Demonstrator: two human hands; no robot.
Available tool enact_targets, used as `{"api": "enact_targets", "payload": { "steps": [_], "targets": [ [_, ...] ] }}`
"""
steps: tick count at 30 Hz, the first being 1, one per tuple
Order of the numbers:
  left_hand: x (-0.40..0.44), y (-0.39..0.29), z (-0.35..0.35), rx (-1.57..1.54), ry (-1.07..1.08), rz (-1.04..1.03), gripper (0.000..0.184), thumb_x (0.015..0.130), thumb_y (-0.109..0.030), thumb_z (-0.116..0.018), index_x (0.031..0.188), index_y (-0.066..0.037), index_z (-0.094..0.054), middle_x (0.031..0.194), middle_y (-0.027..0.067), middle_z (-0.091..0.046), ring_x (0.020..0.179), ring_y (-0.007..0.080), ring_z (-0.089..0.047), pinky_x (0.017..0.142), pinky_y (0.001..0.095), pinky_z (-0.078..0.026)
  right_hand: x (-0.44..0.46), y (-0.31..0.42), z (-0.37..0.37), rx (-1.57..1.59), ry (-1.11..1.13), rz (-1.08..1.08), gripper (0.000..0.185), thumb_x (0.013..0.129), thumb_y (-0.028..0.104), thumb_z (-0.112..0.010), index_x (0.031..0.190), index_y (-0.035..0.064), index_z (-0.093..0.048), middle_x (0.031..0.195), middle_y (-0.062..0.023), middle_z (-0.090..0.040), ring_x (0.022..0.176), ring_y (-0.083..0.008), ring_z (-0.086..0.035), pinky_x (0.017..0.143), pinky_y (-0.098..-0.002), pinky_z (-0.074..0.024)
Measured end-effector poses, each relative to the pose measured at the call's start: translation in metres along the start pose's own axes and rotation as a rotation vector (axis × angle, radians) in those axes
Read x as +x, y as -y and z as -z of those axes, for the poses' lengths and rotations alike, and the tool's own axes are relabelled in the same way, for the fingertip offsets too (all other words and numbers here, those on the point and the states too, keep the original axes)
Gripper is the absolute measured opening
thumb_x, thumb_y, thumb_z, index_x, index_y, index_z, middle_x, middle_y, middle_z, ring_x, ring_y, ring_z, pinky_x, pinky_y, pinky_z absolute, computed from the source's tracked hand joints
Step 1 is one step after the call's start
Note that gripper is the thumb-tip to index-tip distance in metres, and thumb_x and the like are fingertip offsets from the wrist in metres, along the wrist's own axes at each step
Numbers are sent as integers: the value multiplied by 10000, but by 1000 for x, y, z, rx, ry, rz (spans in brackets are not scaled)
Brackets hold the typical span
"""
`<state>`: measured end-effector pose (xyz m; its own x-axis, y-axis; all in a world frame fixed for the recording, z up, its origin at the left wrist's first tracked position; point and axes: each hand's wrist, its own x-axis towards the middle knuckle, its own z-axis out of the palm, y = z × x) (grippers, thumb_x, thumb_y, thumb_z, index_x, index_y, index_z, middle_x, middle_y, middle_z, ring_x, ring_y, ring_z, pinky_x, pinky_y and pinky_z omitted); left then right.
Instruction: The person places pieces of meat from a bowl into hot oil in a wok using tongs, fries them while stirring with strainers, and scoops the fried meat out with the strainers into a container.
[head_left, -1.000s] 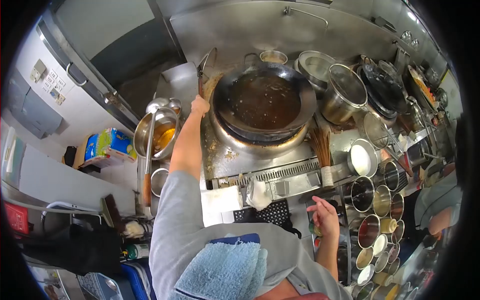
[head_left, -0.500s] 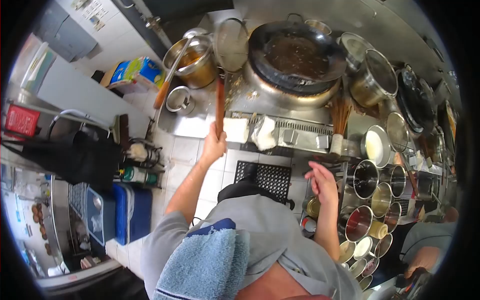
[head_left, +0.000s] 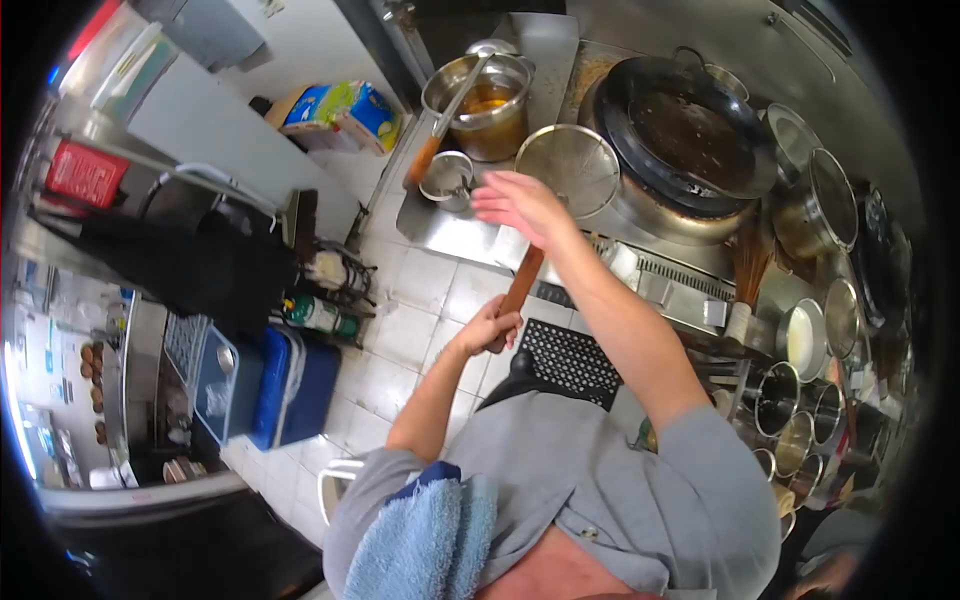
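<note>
My left hand is closed around the end of the wooden handle of a wire mesh strainer. The strainer's round mesh lies at the stove top, just left of a black wok. Across the handle reaches my right hand, fingers stretched out and holding nothing that I can see. It hides the upper handle. Beside its fingertips stands a small metal cup. Behind that is a metal pot of yellowish liquid, with a wooden-handled utensil resting across it.
A bamboo brush stands right of the wok, near a pot with a mesh strainer. Several metal containers line the right side. A blue bin and a green bottle are at left. A black mat covers floor tiles.
My left hand has drawn the strainer's handle towards my body. My right hand has swung from the right side across to the left, over the handle. The view has turned left.
</note>
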<state>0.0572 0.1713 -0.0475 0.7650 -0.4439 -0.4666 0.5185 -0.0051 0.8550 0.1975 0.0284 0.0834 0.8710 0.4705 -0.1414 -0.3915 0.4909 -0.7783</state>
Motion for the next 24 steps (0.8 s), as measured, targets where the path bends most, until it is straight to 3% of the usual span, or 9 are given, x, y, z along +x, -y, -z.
{"api": "enact_targets", "payload": {
  "steps": [3, 6, 10, 12, 13, 17, 19, 22, 24],
  "targets": [
    [6, 2, 22, 57, -3, 9, 225, 862, -125, -574, 1006, -21, -435, 690, 35, -534, 547, 120, -550, 476, 257, -461, 98, -23, -39, -156, -209, 10, 751, 798, 578, -628, 1184, -43, -455, 1151, -199, -509, 1027, -338, -566, 807, -426, -505],
    [2, 2, 37, 84, -41, 12, 255, 859, -95, -588, 1043, 17, -451, 735, 53, -562, 593, 136, -573, 535, 287, -499, 130, -21, -69, -60, -252, 76, 555, 747, 568, -689, 852, 64, -481, 655, -5, -461, 519, -113, -422, 422, -305, -295],
    [4, -14, 27, 748, -220, -344, 356, 818, -63, -628, 1117, 76, -493, 955, 197, -625, 812, 306, -616, 746, 397, -489, 170, -35, -75, 89, -405, 71, 487, 767, 434, -731, 872, 28, -484, 667, -79, -545, 561, -157, -534, 482, -314, -413],
    [16, -33, 9, 950, -291, -568, 343, 793, -44, -636, 1101, 68, -535, 1028, 236, -617, 975, 368, -589, 839, 437, -456, 216, -61, -58, -317, -766, 428, 380, 785, 321, -717, 877, 26, -496, 670, -71, -546, 558, -152, -534, 490, -303, -413],
    [25, -46, -4, 793, -204, -518, 331, 770, -51, -648, 1079, 47, -585, 1117, 258, -582, 1113, 393, -498, 927, 456, -395, 196, -35, -54, -248, -654, 293, 246, 805, 201, -666, 905, 38, -511, 673, -48, -543, 552, -133, -523, 501, -288, -413],
    [84, -25, -28, 923, -5, -763, 458, 778, -136, -666, 1180, 29, -521, 1126, 252, -573, 1068, 398, -524, 907, 452, -414, 68, 37, -42, 212, -197, 309, 131, 851, 131, -592, 948, 72, -526, 669, -7, -523, 530, -102, -494, 480, -282, -399],
    [113, -16, -50, 943, 14, -808, 540, 784, -211, -679, 1229, 20, -480, 1110, 241, -584, 1030, 402, -547, 887, 445, -437, -6, 55, -19, 414, 16, 358, 256, 886, 127, -556, 1124, 48, -505, 693, -25, -506, 558, -111, -490, 483, -258, -390],
    [126, -60, -106, 914, -1, -568, 662, 789, -329, -691, 1291, 8, -423, 1103, 229, -593, 998, 400, -575, 857, 427, -473, -70, 100, 49, 73, -160, 360, 524, 856, 131, -588, 1339, 60, -397, 723, -51, -529, 615, -122, -548, 471, -248, -449],
    [158, -42, -118, 1257, -134, -421, 770, 750, -513, -678, 1150, 109, -464, 1003, 288, -596, 935, 415, -604, 790, 442, -506, -110, 139, 81, -327, -410, 421, 496, 849, 170, -639, 1287, 97, -417, 667, 16, -509, 472, -68, -472, 342, -201, -350]
  ]
}}
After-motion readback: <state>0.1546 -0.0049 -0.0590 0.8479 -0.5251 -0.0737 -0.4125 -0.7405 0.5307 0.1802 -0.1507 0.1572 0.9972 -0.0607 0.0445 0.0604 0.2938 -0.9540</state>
